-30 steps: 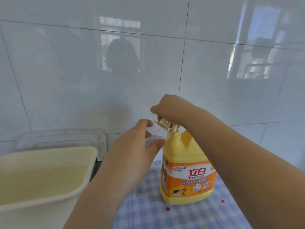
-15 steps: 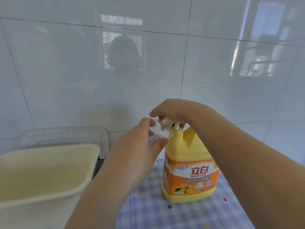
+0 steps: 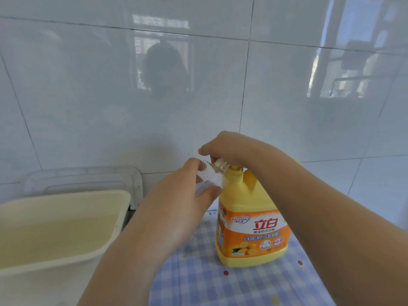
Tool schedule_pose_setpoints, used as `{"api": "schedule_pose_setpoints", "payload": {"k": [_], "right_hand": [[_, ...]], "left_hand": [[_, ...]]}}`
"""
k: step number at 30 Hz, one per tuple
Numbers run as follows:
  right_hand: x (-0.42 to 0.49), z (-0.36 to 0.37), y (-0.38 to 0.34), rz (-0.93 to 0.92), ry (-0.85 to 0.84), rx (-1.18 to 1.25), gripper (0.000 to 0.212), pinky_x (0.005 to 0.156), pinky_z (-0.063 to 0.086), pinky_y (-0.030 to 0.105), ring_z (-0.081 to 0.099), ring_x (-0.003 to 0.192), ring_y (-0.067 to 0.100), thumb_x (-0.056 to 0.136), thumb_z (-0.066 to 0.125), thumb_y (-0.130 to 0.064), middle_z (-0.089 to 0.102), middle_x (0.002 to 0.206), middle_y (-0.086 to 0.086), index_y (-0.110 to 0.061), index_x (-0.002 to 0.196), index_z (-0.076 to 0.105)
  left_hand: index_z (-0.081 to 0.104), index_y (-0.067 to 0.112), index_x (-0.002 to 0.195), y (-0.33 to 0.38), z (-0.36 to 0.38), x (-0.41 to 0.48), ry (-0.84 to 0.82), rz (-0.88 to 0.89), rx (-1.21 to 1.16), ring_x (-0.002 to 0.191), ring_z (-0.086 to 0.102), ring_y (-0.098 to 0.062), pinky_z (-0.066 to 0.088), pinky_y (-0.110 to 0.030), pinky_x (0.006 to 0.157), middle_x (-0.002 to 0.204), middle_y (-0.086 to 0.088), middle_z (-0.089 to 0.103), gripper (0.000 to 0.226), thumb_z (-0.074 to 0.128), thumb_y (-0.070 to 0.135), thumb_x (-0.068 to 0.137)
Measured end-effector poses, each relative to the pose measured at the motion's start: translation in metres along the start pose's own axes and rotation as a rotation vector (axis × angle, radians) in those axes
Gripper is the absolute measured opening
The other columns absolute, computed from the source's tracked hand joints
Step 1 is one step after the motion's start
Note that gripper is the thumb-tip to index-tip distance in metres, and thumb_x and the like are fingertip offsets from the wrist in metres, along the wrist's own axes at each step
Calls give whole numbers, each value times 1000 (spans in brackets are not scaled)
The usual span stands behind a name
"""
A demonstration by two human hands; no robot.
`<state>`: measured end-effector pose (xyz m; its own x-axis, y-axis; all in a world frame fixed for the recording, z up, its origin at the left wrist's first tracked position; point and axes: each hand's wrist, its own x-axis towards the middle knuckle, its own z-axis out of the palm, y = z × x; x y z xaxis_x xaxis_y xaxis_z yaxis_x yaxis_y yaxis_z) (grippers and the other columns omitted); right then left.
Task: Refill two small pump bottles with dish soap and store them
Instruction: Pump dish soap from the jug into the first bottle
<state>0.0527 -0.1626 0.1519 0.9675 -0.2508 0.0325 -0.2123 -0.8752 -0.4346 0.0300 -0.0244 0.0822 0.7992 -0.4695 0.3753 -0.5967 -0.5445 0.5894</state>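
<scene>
On the worktop [image 3: 254, 288], the soap jug [image 3: 249, 221] is standing at 5 o'clock. The right hand [image 3: 229, 149] is closing over its pump. The left hand [image 3: 176, 208] is gripping the small clear bottle [image 3: 209, 176], tilted mouth-to-spout at centre. Risk: misalignment is likely to be sending soap down the outside, making fingers slip.
</scene>
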Motion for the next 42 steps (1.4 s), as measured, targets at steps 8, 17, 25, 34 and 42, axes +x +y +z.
{"api": "schedule_pose_setpoints", "payload": {"k": [8, 17, 25, 34, 42], "right_hand": [[1, 1, -1, 4, 12, -2, 41, 51, 27, 24, 31, 54, 13, 96, 49, -26, 47, 86, 13, 5, 122, 59], [11, 2, 5, 26, 162, -35, 25, 54, 36, 24, 44, 49, 17, 85, 47, -27, 49, 54, -2, -14, 66, 55], [6, -7, 1, 17, 150, -6, 28, 47, 39, 19, 50, 34, 16, 88, 47, -25, 56, 42, 0, -7, 76, 66], [4, -9, -4, 76, -19, 11, 37, 57, 50, 30, 60, 62, 31, 96, 48, -35, 66, 92, 18, -1, 105, 60], [0, -8, -1, 34, -4, 5, 33, 47, 37, 23, 51, 50, 21, 97, 46, -32, 57, 70, 9, -2, 97, 61]], "left_hand": [[41, 36, 127, -1, -1, 0, 9, 17, 24, 99, 58, -2, 37, -9, 68, 115, 16, 60, 41, 51, 51, 91], [40, 38, 131, 1, -4, -2, 39, 11, 1, 98, 51, 0, 36, -10, 68, 115, 19, 55, 45, 53, 52, 90], [40, 40, 129, 3, -3, -1, 73, 5, -20, 97, 51, -1, 36, -19, 74, 114, 20, 55, 45, 54, 53, 89], [42, 38, 127, 4, -3, -2, 62, 3, -27, 105, 57, -5, 42, -22, 79, 120, 17, 59, 43, 54, 53, 89], [42, 37, 122, 3, 1, -1, 45, -7, -19, 102, 60, -4, 43, -20, 75, 117, 16, 61, 39, 55, 52, 88]]}}
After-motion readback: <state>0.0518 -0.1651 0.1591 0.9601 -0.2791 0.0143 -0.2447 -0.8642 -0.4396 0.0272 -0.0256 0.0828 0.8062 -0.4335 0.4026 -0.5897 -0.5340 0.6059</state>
